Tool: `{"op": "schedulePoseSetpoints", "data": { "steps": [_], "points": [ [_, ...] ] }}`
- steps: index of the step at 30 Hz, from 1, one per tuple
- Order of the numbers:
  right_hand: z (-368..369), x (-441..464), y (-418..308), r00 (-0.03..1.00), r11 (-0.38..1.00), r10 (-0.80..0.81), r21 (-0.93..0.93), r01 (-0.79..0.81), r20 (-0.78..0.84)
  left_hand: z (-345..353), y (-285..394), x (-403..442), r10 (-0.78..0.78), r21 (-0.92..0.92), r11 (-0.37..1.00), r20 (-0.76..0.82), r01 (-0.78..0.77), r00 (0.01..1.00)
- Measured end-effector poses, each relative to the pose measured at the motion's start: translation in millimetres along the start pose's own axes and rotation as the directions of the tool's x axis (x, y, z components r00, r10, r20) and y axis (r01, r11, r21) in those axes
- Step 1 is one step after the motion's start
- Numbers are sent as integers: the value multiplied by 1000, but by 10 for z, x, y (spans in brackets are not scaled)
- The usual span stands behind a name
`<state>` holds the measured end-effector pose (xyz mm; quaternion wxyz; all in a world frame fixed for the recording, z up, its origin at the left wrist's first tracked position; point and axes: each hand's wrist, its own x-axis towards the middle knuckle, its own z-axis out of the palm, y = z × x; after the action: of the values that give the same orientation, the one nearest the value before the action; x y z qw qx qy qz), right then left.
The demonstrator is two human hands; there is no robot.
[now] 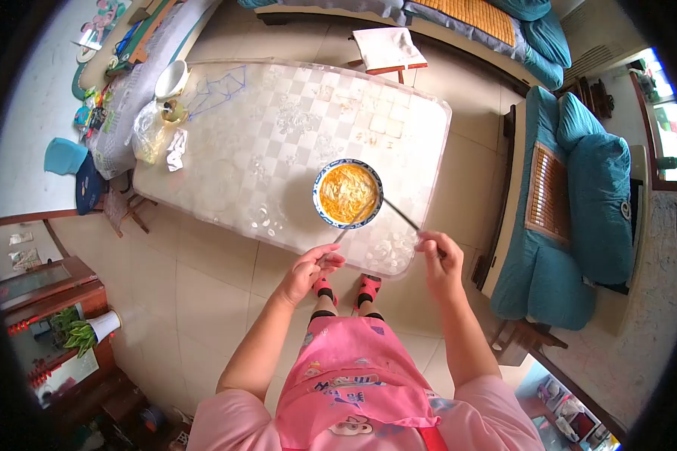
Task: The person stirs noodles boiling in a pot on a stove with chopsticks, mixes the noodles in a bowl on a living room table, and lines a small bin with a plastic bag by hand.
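Observation:
A white bowl with a blue-patterned rim (317,211) stands near the right end of the table, filled with noodles in orange broth (344,188). My right hand (441,259) is closed around dark chopsticks (402,214), whose far ends reach the bowl's right side. On the other side, the fingers of my left hand (314,270) pinch a thin grey utensil (347,230) that slants into the noodles. Its lower end is sunk in the food, so I cannot tell its exact kind.
The bowl rests on a table with a clear plastic cover (226,158). At its far left are a white bowl (172,79), a plastic bag (149,135) and crumpled tissue (177,149). A stool with white cloth (388,48) stands behind, a teal sofa (598,210) to the right.

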<state>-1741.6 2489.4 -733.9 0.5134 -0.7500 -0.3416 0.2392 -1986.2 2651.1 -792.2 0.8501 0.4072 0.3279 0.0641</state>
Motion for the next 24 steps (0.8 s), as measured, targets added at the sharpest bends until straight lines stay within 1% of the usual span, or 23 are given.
{"op": "schedulePoseSetpoints", "data": {
  "steps": [1, 2, 3, 4, 5, 6, 7, 8, 9, 10, 11, 13, 14, 15, 17, 19, 21, 23, 24],
  "points": [
    [21, 53, 2, 999, 997, 17, 76, -14, -31, 14, 95, -1, -7, -123, 992, 92, 18, 996],
    [42, 91, 84, 1000, 981, 24, 191, -22, -7, 19, 182, 18, -11, -122, 992, 93, 23, 996],
    [54, 109, 131, 999, 960, 35, 279, -25, -32, 52, 239, 37, -5, -145, 989, 153, 28, 988],
    [66, 140, 148, 997, 947, 64, 319, -45, -50, 68, 299, 66, 3, -167, 985, 212, 33, 977],
    [73, 166, 153, 993, 932, 92, 358, -62, -67, 97, 351, 89, 1, -168, 985, 213, 36, 977],
    [75, 180, 151, 985, 909, 141, 406, -90, -97, 138, 387, 109, -18, -227, 972, 186, 61, 982],
    [66, 181, 168, 985, 910, 144, 404, -93, -97, 168, 411, 119, -38, -285, 955, 161, 83, 986],
    [37, 178, 195, 977, 907, 179, 404, -119, -115, 188, 427, 119, -39, -286, 954, 162, 84, 986],
    [26, 179, 211, 968, 903, 214, 404, -144, -132, 202, 437, 122, -3, -184, 982, 152, 31, 988],
    [58, 220, 143, 963, 923, 214, 358, -144, -164, 201, 465, 130, 35, -79, 997, 146, -23, 989],
    [60, 224, 145, 963, 923, 214, 357, -144, -164, 238, 472, 125, 35, -80, 997, 146, -24, 989],
    [77, 239, 144, 960, 934, 227, 316, -167, -166, 285, 475, 106, 156, 30, 986, 138, -161, 978],
    [93, 255, 124, 959, 934, 228, 316, -168, -166, 266, 469, 112, 168, -26, 986, 157, -166, 973],
    [104, 274, 98, 955, 918, 251, 350, -184, -156, 266, 477, 106, 168, -26, 986, 157, -166, 973],
    [124, 303, 88, 951, 901, 274, 384, -201, -147, 280, 541, 94, 175, -341, 935, 217, -94, 960],
    [153, 315, 146, 945, 871, 291, 451, -197, -150, 266, 591, 89, 183, -337, 936, 230, -98, 956],
    [117, 290, 179, 938, 863, 318, 452, -225, -140, 288, 579, 75, 191, -333, 937, 244, -103, 951],
    [96, 281, 248, 929, 854, 345, 455, -253, -131, 287, 547, 82, 177, -31, 984, 134, -175, 975],
    [85, 272, 317, 935, 855, 333, 456, -246, -120, 284, 511, 85, 176, -31, 984, 135, -174, 975]
  ]
}}
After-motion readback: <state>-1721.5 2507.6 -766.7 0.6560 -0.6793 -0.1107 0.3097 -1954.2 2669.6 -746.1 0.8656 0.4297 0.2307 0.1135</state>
